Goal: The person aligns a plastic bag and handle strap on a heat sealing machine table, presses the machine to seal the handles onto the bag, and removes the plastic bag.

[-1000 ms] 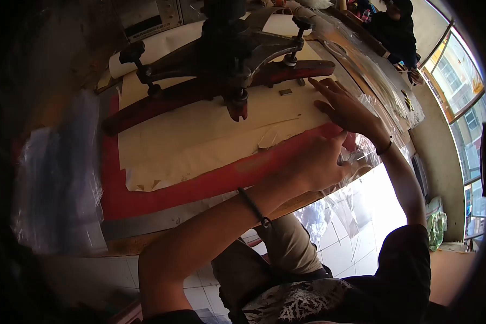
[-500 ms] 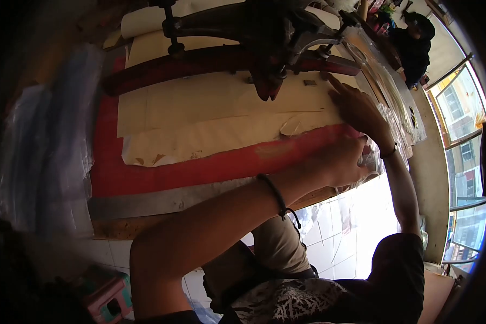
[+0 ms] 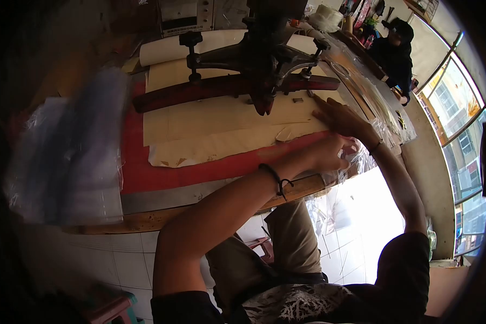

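Note:
My left hand [image 3: 330, 154] reaches across to the right front edge of the work surface. Its fingers are curled on clear plastic film [image 3: 356, 153], though the exact grip is partly hidden. Just beyond it, my right hand [image 3: 343, 117] lies with fingers stretched over the right side of the cream sheet [image 3: 210, 121]. The fingertips are close to a small metal block [image 3: 298, 100] and below the bar of the dark machine [image 3: 262, 81]. Under the cream sheet shows a red sheet [image 3: 200, 175]; a torn flap [image 3: 284, 134] stands on the cream one.
Stacked clear plastic bags [image 3: 70, 156] hang at the left edge. Behind the machine stands a control box [image 3: 187, 16]. More plastic film [image 3: 386, 100] lies along the right side. A person [image 3: 394, 51] in dark clothes is at the far right. A stool [image 3: 110, 305] is at lower left.
The camera view has shifted, so the machine sits lower and the control box shows. Both hands stay at the right side, my left still at the plastic, my right still by the metal block.

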{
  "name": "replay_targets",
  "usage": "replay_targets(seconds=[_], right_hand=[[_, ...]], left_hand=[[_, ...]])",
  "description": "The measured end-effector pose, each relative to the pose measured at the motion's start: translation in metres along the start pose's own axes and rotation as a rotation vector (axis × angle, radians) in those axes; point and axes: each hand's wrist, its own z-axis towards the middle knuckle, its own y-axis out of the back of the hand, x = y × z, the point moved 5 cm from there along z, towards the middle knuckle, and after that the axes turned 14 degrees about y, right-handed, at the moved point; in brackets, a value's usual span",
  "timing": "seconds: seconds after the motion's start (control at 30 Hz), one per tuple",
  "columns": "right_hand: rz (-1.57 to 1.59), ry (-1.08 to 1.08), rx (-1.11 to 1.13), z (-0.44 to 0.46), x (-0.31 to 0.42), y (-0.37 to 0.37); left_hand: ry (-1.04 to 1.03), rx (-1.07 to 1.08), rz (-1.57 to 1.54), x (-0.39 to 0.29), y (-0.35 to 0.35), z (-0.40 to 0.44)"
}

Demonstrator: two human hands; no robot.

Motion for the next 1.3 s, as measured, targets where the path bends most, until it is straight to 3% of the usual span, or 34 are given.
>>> replay_targets(seconds=[0.1, 0.13, 0.2, 0.27, 0.33, 0.37, 0.43, 0.5, 0.57, 0.63, 0.7, 0.8, 0.93, 1.03, 1.1, 1.13, 1.17, 1.23, 1.3], right_hand=[[-0.064, 0.198, -0.037, -0.006, -0.018, -0.005], [0.135, -0.122, 0.062, -0.019, 0.002, 0.021], [0.239, -0.098, -0.234, -0.059, 0.003, 0.036], [0.084, -0.114, -0.516, -0.117, 0.011, 0.048], [-0.03, -0.321, -0.803, -0.186, 0.025, 0.047], [-0.289, -0.476, -0.965, -0.223, 0.034, 0.038], [-0.28, -0.679, -1.196, -0.294, 0.033, -0.003], [0.222, -0.877, -1.371, -0.328, 0.032, -0.065], [0.759, -0.934, -1.299, -0.32, 0.052, -0.131], [1.458, -0.876, -1.278, -0.293, 0.068, -0.19], [1.791, -0.689, -1.274, -0.261, 0.085, -0.204], [1.585, -0.741, -1.221, -0.247, 0.082, -0.192], [1.413, -0.642, -1.184, -0.257, 0.061, -0.175], [1.256, -0.91, -1.327, -0.287, 0.044, -0.175], [0.659, -1.099, -1.477, -0.314, 0.03, -0.147], [0.447, -1.094, -1.571, -0.313, 0.038, -0.11], [0.344, -0.99, -1.621, -0.308, 0.041, -0.077], [0.444, -0.706, -1.55, -0.27, 0.038, -0.026], [0.35, -0.471, -1.318, -0.221, 0.042, 0.013]], left_hand=[[0.056, 0.012, -0.015, -0.018, 0.011, -0.018], [0.059, -0.006, -0.046, -0.024, 0.012, -0.022], [0.034, -0.065, 0.01, -0.012, 0.006, -0.018], [0.063, -0.056, 0.042, -0.014, 0.006, -0.017], [0.163, 0.033, 0.041, -0.03, 0.006, -0.024], [0.118, -0.017, 0.023, -0.027, 0.005, -0.022], [0.033, -0.115, -0.006, -0.011, 0.003, -0.017], [-0.002, -0.129, 0.011, -0.006, 0.004, -0.013], [-0.03, -0.132, -0.028, -0.005, 0.002, -0.012], [0.005, -0.136, 0.026, -0.009, 0.002, -0.017], [0.023, -0.156, 0.04, -0.015, 0.005, -0.016], [0.041, -0.181, -0.038, -0.016, 0.01, -0.018], [0.112, -0.191, -0.066, 0.001, 0.019, -0.016], [0.186, -0.152, -0.134, 0.004, 0.014, -0.018], [0.216, -0.14, -0.083, 0.013, 0.016, -0.013], [0.214, -0.149, -0.075, 0.012, 0.018, -0.012], [0.215, -0.154, -0.067, 0.009, 0.02, -0.011], [0.23, -0.17, -0.042, 0.011, 0.016, -0.015], [0.222, -0.209, 0.006, 0.007, 0.019, -0.015]])
